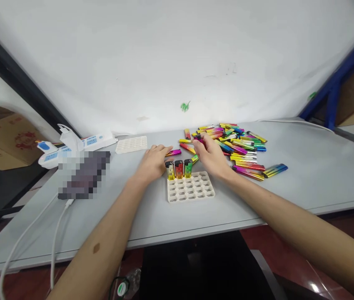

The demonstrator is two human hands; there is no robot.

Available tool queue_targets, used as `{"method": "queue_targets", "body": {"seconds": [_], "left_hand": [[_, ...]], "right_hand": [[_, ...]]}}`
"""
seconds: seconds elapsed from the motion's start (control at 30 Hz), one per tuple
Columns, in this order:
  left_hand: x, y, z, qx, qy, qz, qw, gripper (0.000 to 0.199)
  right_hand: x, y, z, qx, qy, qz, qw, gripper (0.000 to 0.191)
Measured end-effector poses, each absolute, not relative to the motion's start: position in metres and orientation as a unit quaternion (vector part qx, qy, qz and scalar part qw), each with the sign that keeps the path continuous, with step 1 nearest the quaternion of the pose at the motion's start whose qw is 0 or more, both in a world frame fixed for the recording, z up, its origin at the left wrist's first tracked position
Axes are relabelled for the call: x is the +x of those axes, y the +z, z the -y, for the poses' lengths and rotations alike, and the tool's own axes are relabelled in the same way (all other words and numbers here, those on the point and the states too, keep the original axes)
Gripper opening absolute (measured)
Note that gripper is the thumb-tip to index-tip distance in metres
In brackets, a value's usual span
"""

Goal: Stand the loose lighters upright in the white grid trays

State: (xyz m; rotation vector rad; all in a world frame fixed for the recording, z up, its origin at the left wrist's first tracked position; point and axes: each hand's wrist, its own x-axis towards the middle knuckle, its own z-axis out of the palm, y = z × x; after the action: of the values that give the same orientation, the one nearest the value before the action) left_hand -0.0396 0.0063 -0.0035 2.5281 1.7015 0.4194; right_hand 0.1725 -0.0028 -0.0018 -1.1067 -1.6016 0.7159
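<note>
My left hand (154, 162) rests on the table just behind and left of a cream plastic tray (191, 187) with rows of oblong holes. Its fingers are stretched out, the tips at the end of a magenta and yellow lighter (173, 153); the thumb is mostly hidden. At the near side of the loose lighters, my right hand (210, 153) pinches a dark-topped lighter (198, 138), largely covered by the fingers. Three lighters stand upright in the tray's back row: a yellow lighter (170, 171), a red lighter (179, 170) and a green lighter (188, 168).
A pile of shiny multicoloured lighters (242, 146) spreads at the back right. Another cream tray (131, 144) lies at the back left, near a white power strip (89, 143) and a blurred dark device (85, 175) with white cables. A white wall (177, 62) closes the back.
</note>
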Motion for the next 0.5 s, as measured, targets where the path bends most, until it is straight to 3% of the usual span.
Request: {"method": "queue_targets", "body": {"seconds": [0.13, 0.23, 0.5], "left_hand": [[-0.0360, 0.0023, -0.0030, 0.810, 0.127, -0.572, 0.026, 0.030], [-0.0351, 0.0024, -0.0026, 0.807, 0.150, -0.569, 0.045, 0.021], [-0.0305, 0.0047, 0.0010, 0.761, 0.223, -0.591, 0.148, 0.017]], "right_hand": [[0.1707, 0.0029, 0.0084, -0.447, 0.325, 0.686, 0.474, 0.048], [0.1712, 0.0042, 0.0096, -0.439, 0.343, 0.690, 0.461, 0.058], [0.1742, 0.0051, 0.0090, -0.396, 0.416, 0.681, 0.455, 0.049]]}}
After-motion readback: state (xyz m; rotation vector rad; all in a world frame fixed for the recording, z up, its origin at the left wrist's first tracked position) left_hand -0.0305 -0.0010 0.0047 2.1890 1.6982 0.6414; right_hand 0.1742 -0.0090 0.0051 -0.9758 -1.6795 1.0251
